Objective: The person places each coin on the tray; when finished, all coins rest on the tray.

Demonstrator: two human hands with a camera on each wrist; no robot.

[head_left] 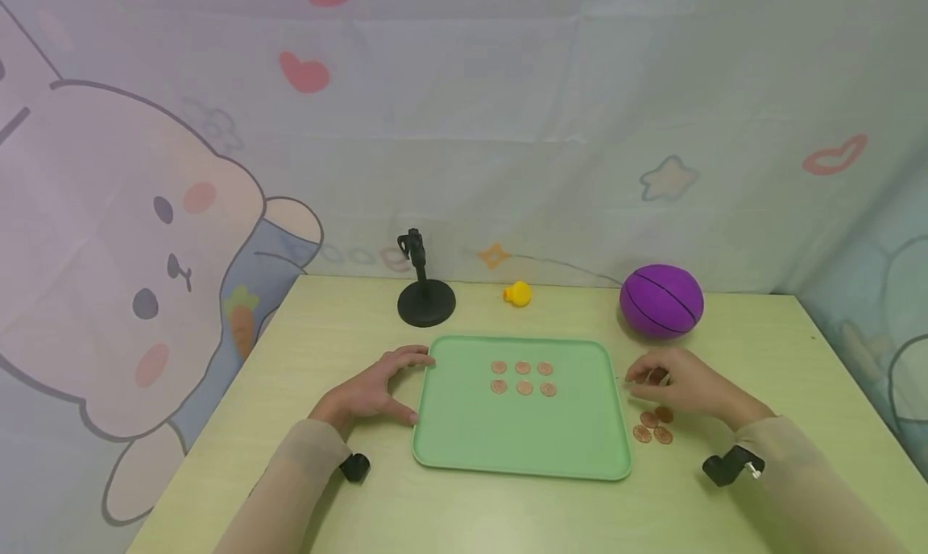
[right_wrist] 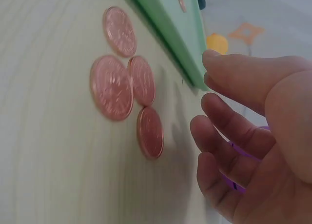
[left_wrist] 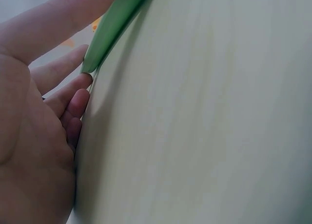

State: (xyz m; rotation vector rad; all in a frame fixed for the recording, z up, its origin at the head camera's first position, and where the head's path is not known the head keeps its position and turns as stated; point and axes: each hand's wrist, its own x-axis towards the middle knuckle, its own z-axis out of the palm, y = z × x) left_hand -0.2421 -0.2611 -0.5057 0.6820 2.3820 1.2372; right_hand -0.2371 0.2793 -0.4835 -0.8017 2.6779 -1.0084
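My left hand (head_left: pixel 373 385) lies at the left side of the green tray (head_left: pixel 522 449), thumb and fingers spread apart with their tips right at its rim. Six copper coins sit on the tray in two rows; one is the front middle coin (head_left: pixel 524 387). Off the tray's right edge hovers my right hand (head_left: pixel 677 381), its fingers loosely bent, thumb close to the index fingertip. No coin shows between its fingers in the right wrist view. Just below that hand, several more coins (right_wrist: pixel 112 87) lie in a small cluster on the table.
A black stand (head_left: pixel 426 303) with a round base is behind the tray. A small yellow toy (head_left: pixel 518 294) and a purple ball (head_left: pixel 661 301) stand along the table's back edge. Behind them hangs a printed cloth (head_left: pixel 507 135).
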